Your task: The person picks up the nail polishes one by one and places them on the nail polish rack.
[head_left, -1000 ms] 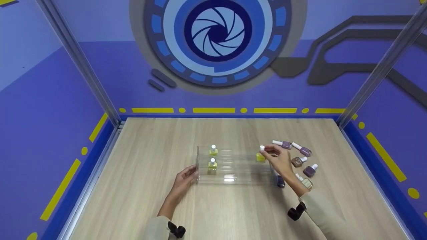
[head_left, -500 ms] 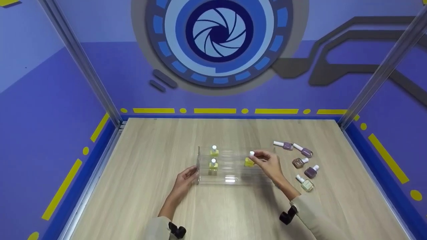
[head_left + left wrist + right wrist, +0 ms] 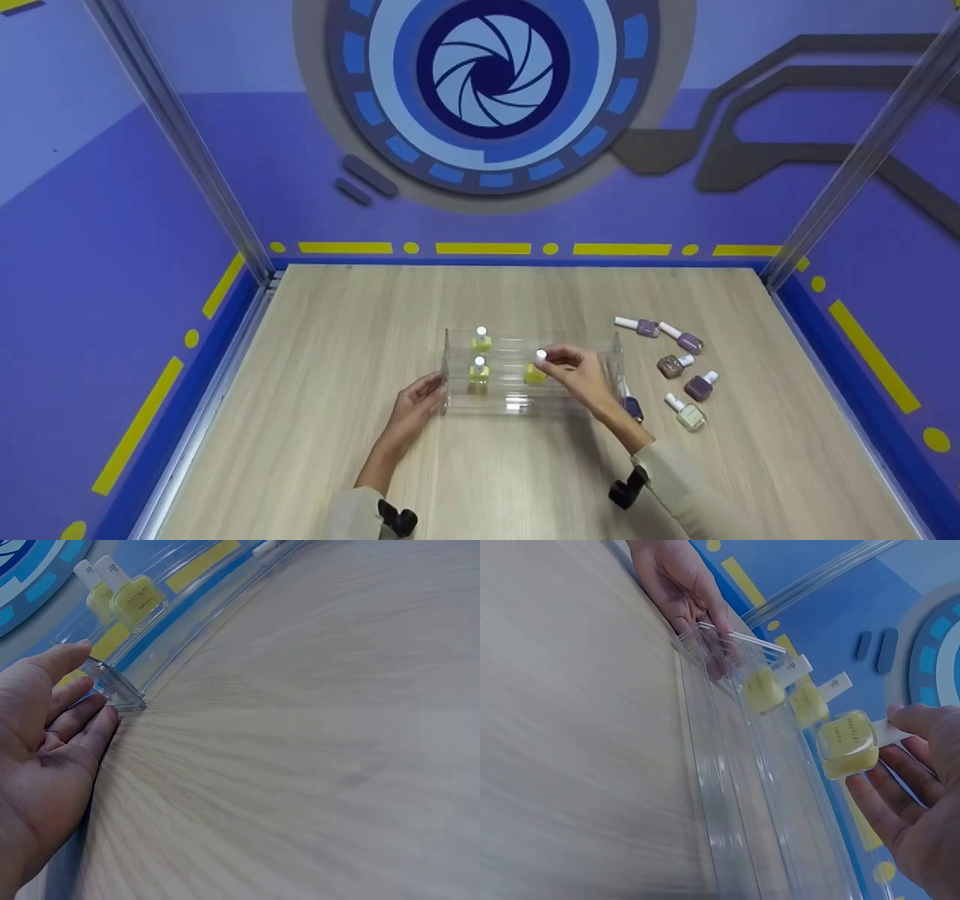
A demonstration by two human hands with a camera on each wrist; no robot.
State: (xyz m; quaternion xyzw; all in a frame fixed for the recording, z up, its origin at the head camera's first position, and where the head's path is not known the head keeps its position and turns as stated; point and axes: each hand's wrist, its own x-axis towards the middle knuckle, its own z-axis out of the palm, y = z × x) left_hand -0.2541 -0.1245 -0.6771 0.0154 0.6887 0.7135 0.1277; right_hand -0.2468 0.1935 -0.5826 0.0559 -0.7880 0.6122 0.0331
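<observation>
My right hand [image 3: 577, 375] pinches the white cap of a yellow nail polish bottle [image 3: 847, 744] between thumb and fingers, holding it over the clear stepped rack [image 3: 517, 409]. Two more yellow bottles stand upright at the rack's left end, one on a back tier [image 3: 481, 341] and one on the tier in front of it [image 3: 479, 370]. At the rack's left end panel [image 3: 120, 686], my left hand [image 3: 415, 405] rests its loosely bent fingers against the outside, the thumb near the top edge.
Right of the rack, several nail polish bottles lie on the wooden table [image 3: 337, 337]: two mauve [image 3: 646, 328], a brown one [image 3: 670, 366], a purple one [image 3: 698, 386] and a pale one [image 3: 691, 416]. A dark bottle [image 3: 634, 409] lies by the rack's right end.
My right hand has carried the yellow nail polish bottle leftward and slightly nearer, from the rack's right end toward its middle. The left hand has stayed in place.
</observation>
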